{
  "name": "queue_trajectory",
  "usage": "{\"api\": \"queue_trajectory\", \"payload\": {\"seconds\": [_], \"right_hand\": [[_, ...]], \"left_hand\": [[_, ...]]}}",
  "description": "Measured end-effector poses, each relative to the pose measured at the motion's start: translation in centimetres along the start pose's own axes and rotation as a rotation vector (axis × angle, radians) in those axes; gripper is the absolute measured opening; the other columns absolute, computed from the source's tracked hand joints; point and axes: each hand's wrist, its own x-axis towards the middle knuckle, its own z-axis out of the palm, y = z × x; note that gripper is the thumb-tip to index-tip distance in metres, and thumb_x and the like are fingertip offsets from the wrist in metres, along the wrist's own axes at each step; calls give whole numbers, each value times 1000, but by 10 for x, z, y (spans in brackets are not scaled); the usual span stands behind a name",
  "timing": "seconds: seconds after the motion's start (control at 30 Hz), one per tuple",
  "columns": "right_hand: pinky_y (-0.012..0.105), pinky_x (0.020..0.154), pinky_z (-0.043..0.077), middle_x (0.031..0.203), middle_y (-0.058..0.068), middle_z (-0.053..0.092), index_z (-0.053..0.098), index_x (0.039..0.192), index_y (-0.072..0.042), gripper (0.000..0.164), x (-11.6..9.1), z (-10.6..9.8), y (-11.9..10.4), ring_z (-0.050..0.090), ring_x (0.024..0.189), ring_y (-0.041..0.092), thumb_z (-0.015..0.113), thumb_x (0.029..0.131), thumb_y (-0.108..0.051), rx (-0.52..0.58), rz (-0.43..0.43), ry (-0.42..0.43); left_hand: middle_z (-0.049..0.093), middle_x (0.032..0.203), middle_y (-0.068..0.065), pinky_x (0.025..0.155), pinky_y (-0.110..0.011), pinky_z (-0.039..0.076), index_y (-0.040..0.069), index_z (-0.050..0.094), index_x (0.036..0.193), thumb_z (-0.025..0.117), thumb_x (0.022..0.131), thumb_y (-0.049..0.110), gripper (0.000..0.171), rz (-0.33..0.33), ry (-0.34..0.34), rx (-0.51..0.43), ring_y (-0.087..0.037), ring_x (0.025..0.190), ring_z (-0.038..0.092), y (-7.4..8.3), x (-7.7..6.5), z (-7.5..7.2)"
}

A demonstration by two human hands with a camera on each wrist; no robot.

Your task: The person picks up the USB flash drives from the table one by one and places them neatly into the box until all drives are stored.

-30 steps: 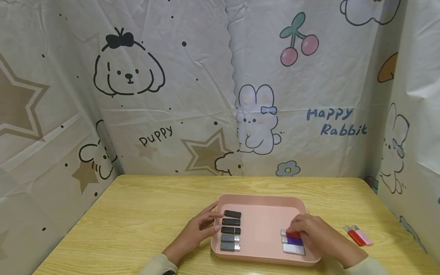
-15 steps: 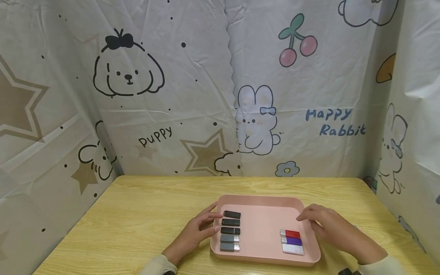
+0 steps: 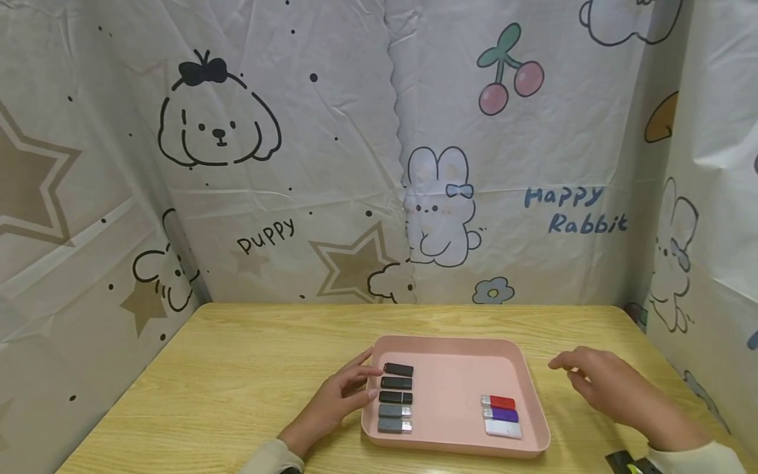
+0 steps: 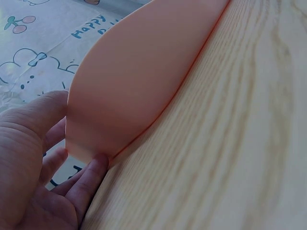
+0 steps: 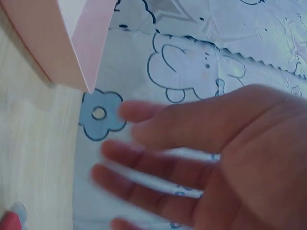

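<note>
A pink tray point(image 3: 450, 395) rests on the table. Its left wall is held by my left hand point(image 3: 337, 398), thumb over the rim and other fingers along the outside in the left wrist view. Down the tray's left side lie black USB sticks point(image 3: 397, 382) and grey USB sticks point(image 3: 393, 411), stacked in a column. At its right side a red USB stick point(image 3: 502, 402), a purple one point(image 3: 503, 415) and a white one point(image 3: 503, 429) sit close together. My right hand point(image 3: 610, 388) hovers right of the tray, fingers relaxed, holding nothing.
A red USB stick point(image 5: 10, 221) lies on the table in the right wrist view, at the lower left corner; in the head view my right hand and forearm cover that spot. Printed curtains point(image 3: 331, 164) stand behind the wooden table point(image 3: 249, 355) and on both sides.
My right hand has let go of the red USB stick in the tray, risen off it and moved right, past the tray's rim. My left hand has stayed at the tray.
</note>
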Motion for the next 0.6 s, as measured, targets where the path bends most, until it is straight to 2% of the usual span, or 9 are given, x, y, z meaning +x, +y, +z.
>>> {"api": "queue_trajectory", "payload": {"seconds": [0.07, 0.2, 0.33, 0.6], "right_hand": [[47, 74, 56, 97, 10, 69, 70, 103, -7, 23, 0, -1, 5, 64, 86, 27, 67, 83, 5, -18, 69, -68], [46, 69, 53, 91, 12, 67, 68, 105, -4, 23, -3, 0, 18, 62, 81, 26, 66, 83, 4, -44, 116, -149], [45, 67, 51, 87, 9, 65, 66, 105, -2, 25, -6, 1, 26, 59, 77, 24, 67, 81, 2, -41, 138, -175], [33, 55, 42, 78, 3, 58, 64, 110, 0, 32, -9, 1, 28, 49, 62, 17, 63, 78, 1, 15, 193, -182]], "left_hand": [[25, 157, 5, 108, -39, 36, 17, 62, 126, 65, 93, 27, 35, 4, -1, -2, -24, 135, 41, 0, 0, 0], [25, 157, 4, 108, -38, 36, 15, 62, 126, 66, 93, 27, 35, 8, -2, -4, -24, 135, 41, 1, 0, 0], [25, 158, 3, 108, -38, 36, 15, 62, 126, 65, 93, 26, 35, 9, -4, -5, -25, 135, 41, 1, 0, 0], [26, 158, -1, 108, -42, 37, 13, 62, 126, 65, 93, 26, 35, 15, 5, 15, -29, 134, 41, 3, -1, 0]]}}
